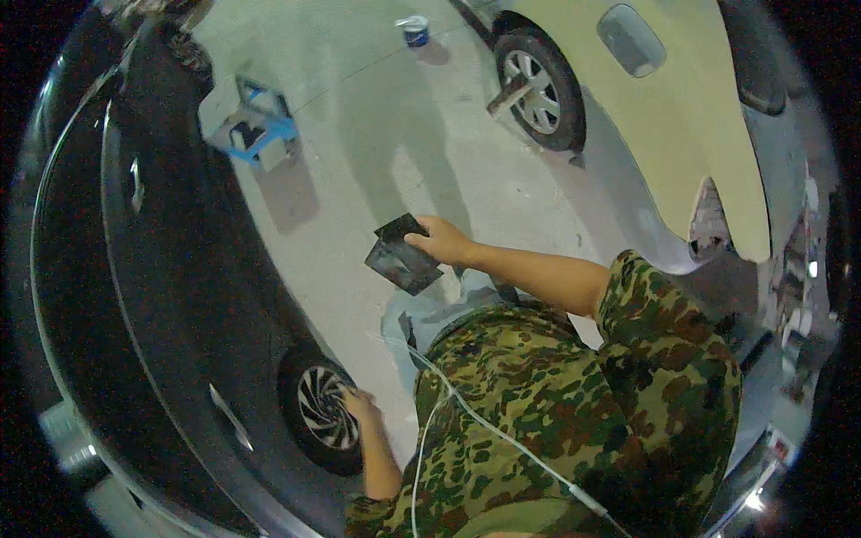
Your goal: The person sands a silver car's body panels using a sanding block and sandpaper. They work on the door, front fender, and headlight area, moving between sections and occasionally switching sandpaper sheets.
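Note:
My right hand [440, 241] grips the edge of black sheets [403, 265] that look like sandpaper, thumb on top. They hang over the pale floor in front of my legs, one overlapping the other. Lower down, my left hand [358, 403] is by the multi-spoke wheel [328, 409] of a black car [188, 269]. Its fingers are blurred, and I cannot tell whether they touch the wheel or hold anything.
A pale yellow car body [679, 128] stands at right, its wheel [538, 87] beside a wooden block [509, 99]. A blue bucket [416, 33] sits at the far end. A blue-and-white stand [262, 131] is near the black car. A white cable [498, 430] crosses my shirt.

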`<act>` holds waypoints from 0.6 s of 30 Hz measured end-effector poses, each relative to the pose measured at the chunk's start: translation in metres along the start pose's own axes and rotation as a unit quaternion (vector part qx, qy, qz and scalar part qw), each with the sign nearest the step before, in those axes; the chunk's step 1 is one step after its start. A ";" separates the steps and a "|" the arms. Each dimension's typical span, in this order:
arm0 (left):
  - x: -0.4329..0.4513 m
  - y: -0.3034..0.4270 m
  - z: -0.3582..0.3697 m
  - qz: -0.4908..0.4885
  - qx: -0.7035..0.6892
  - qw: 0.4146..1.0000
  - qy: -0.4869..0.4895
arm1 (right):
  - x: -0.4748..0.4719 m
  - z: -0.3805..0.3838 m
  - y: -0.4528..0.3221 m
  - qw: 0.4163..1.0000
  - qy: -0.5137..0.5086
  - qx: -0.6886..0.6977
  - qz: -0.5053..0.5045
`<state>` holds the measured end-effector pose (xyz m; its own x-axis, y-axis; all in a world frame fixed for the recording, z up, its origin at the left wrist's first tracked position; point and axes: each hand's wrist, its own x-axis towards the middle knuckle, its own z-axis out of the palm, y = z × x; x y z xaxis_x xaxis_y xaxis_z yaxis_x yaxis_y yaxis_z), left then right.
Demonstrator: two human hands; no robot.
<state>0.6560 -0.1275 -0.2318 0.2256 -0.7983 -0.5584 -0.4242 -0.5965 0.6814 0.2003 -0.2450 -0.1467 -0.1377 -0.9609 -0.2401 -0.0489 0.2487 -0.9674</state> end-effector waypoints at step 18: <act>0.076 0.365 0.237 0.061 -0.065 0.920 -0.383 | -0.014 -0.064 0.025 0.960 0.230 0.090 0.131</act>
<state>0.3106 -0.3858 -0.1376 -0.5208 -0.5975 -0.6098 -0.2858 -0.5510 0.7840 0.1377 -0.2176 -0.1623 -0.5461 -0.7030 -0.4555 0.2135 0.4090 -0.8872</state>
